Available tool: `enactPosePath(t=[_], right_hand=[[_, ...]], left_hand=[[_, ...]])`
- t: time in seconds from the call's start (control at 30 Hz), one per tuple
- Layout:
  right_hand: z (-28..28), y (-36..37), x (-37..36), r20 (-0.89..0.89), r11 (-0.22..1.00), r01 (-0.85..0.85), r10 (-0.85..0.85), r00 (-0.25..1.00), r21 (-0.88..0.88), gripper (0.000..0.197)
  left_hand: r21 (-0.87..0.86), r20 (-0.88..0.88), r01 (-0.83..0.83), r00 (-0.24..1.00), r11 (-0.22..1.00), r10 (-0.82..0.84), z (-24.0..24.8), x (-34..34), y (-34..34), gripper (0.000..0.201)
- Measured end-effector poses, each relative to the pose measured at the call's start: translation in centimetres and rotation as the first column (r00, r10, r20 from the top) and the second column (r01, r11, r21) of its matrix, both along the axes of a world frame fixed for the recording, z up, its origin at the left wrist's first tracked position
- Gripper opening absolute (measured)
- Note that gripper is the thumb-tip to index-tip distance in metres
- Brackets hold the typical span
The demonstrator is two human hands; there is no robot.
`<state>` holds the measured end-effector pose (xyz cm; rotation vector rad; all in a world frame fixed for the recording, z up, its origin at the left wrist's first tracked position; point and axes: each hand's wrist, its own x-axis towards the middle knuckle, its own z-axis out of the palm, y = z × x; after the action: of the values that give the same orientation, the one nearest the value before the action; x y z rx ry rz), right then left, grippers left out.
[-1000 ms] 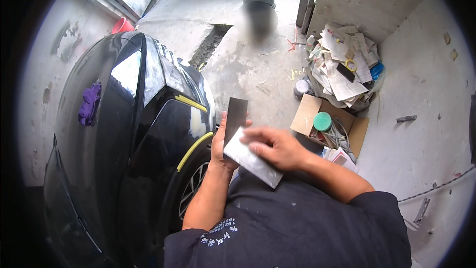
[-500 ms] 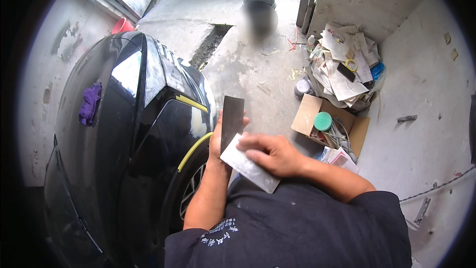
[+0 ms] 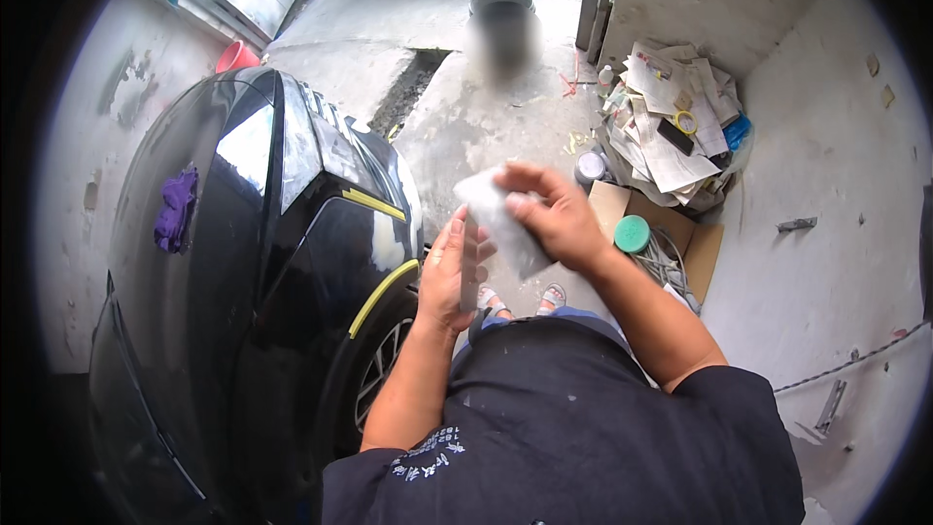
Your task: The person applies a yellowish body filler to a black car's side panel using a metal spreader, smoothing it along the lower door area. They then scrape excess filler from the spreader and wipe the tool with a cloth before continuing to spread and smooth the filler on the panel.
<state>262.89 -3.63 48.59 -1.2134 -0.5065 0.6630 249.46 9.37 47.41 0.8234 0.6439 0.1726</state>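
My left hand (image 3: 443,277) is closed on a dark grey flat strip (image 3: 468,282), which now stands nearly edge-on in the palm. It looks like sandpaper, though its grain cannot be made out. Thumb and fingers of my right hand (image 3: 569,219) grip a pale grey flat rectangular pad (image 3: 494,209), blurred by motion. The pad is tilted and sits just right of the strip's upper end; whether they touch I cannot tell. Both hands are in front of my body, right of a black car (image 3: 311,272). Yellow tape (image 3: 382,299) edges its wheel arch, above a whitish patch (image 3: 387,245).
A crumpled purple cloth (image 3: 176,211) lies on the car's hood. To the right stand a cardboard box (image 3: 705,258) with a green-lidded container (image 3: 632,233) and cables, and a heap of newspapers (image 3: 671,126). A dark bucket (image 3: 501,5) is farther off, beside a floor trench (image 3: 408,87).
Both hands have risen away from my body. The pad has moved up and right, off the strip's lower end. The strip has turned from face-on to nearly edge-on.
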Motion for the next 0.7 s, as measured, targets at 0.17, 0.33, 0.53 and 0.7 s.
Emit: enactPosePath(t=[0.17, 0.33, 0.53, 0.7], right_hand=[[-1.0, -4.3, -2.7, -0.084, 0.96, -0.245, 0.257, 0.963, 0.137, 0.054], [-1.9, -2.3, -1.1, -0.038, 0.995, -0.1, 0.101, 0.994, 0.014, 0.052], [0.0, -3.4, 0.1, -0.033, 0.994, -0.054, 0.057, 0.998, 0.095, 0.051], [-2.2, -4.6, -4.8, 0.042, 0.967, -0.107, 0.1, 0.994, 0.233, 0.049]], left_hand=[[0.407, 0.102, -0.226, 0.974, 0.885, 0.202, -1.5, 0.0, 1.4, 0.057], [0.786, 0.022, -0.009, 1.0, 0.618, -0.013, -1.8, -0.8, 1.6, 0.067], [0.216, 0.127, -0.331, 0.942, 0.919, 0.309, 0.2, -0.1, 1.7, 0.043], [-0.388, 0.154, -0.181, 0.954, 0.904, 0.257, -0.5, -0.9, 3.8, 0.011]])
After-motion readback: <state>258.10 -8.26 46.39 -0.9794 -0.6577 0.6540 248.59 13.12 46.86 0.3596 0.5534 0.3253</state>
